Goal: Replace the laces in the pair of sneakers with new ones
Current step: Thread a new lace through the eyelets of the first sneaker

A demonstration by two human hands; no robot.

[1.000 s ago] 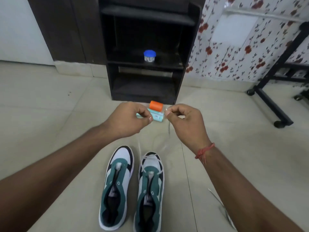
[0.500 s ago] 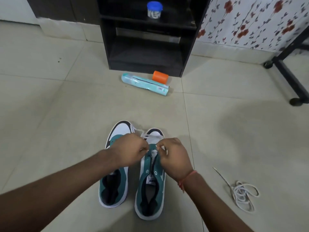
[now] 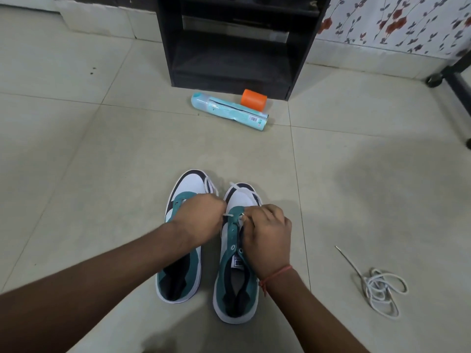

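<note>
Two teal, white and black sneakers stand side by side on the tiled floor, toes pointing away from me. The left sneaker (image 3: 187,189) has empty eyelets. The right sneaker (image 3: 235,271) carries a white lace (image 3: 240,191) through its lowest eyelets, with loose ends lying over both toes. My left hand (image 3: 197,217) pinches the lace at the left eyelet row. My right hand (image 3: 267,234) pinches the lace at the right eyelet row and covers part of the tongue. Another white lace (image 3: 379,289) lies coiled on the floor at the right.
A teal tube (image 3: 229,112) and an orange cylinder (image 3: 253,99) lie on the floor ahead of the sneakers. Behind them stands a black open shelf unit (image 3: 234,44). A black wheeled stand leg (image 3: 456,80) crosses the far right.
My hands came down from chest height, where they held the lace ends up, to the right sneaker's lower eyelets. My view tilted down towards the floor.
</note>
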